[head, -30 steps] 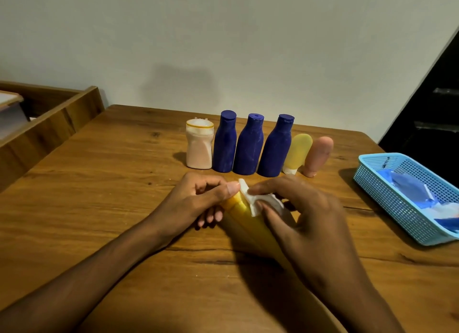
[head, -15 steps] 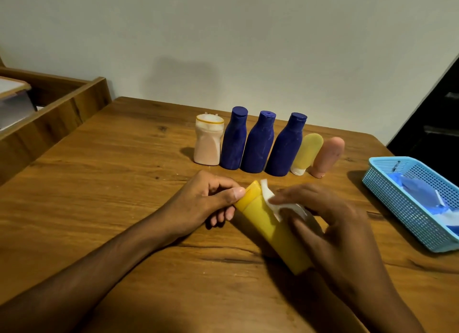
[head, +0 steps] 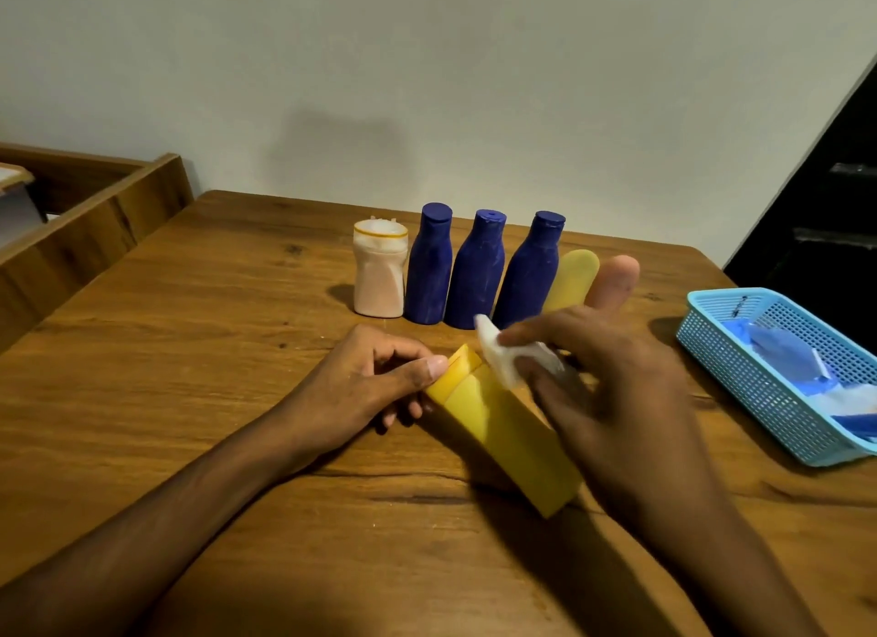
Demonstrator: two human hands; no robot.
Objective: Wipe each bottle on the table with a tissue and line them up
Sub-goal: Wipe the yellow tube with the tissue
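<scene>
A yellow bottle [head: 508, 432] lies tilted above the wooden table [head: 190, 351], cap end toward the far left. My left hand [head: 375, 385] grips its cap between thumb and fingers. My right hand [head: 612, 389] pinches a folded white tissue [head: 503, 356] against the bottle's upper side. Behind them a row stands near the wall: a pale pink bottle [head: 379, 268], three dark blue bottles [head: 477, 268], a pale yellow tube [head: 572, 278] and a peach tube [head: 614, 275], the last two partly hidden by my right hand.
A light blue mesh basket [head: 740, 375] with blue and white packets sits at the table's right edge. A wooden ledge [head: 90, 223] runs along the left. A dark opening lies beyond the right side.
My right hand has slid the tissue up the yellow bottle toward the cap and lifted a little. More of the bottle's lower body shows. My left hand keeps its hold on the cap.
</scene>
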